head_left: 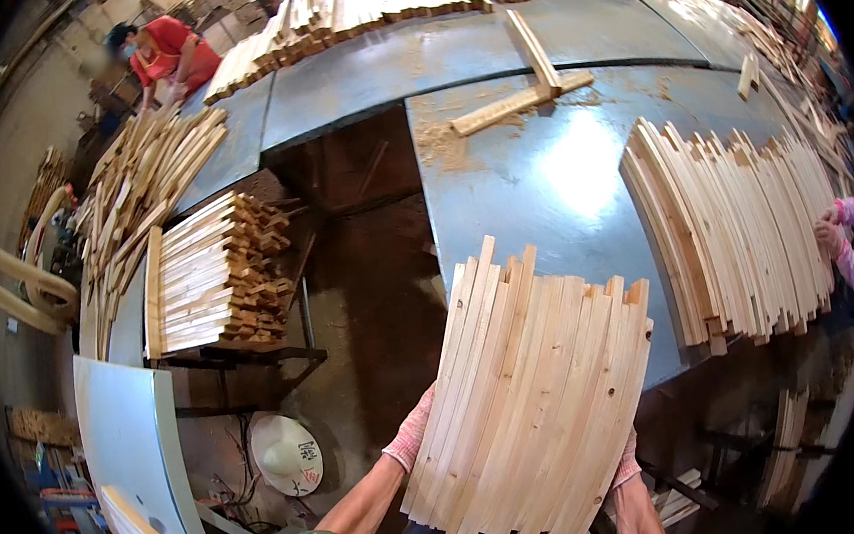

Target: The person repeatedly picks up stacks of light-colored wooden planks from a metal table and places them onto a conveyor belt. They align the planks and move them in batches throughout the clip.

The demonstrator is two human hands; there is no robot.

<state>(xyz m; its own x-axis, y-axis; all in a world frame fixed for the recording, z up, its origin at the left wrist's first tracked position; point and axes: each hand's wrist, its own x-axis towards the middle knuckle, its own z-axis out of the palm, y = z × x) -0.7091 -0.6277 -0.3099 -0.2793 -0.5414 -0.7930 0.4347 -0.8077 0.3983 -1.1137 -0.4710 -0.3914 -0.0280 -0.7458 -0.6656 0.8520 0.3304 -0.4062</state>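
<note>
I hold a fanned bundle of pale wooden slats (533, 399) upright in front of me, over the near edge of the grey table (541, 188). My left hand (412, 437), in a pink knit glove, grips the bundle's lower left side. My right hand (626, 464), also gloved in pink, supports the lower right side and is mostly hidden behind the slats.
A long row of slats (735, 233) lies on the table at right, where a co-worker's pink-gloved hand (834, 233) touches it. Two crossed slats (530, 73) lie farther back. A slat stack (212, 274) sits on a rack at left. A person in red (167, 51) works far left. A white hat (286, 455) lies on the floor.
</note>
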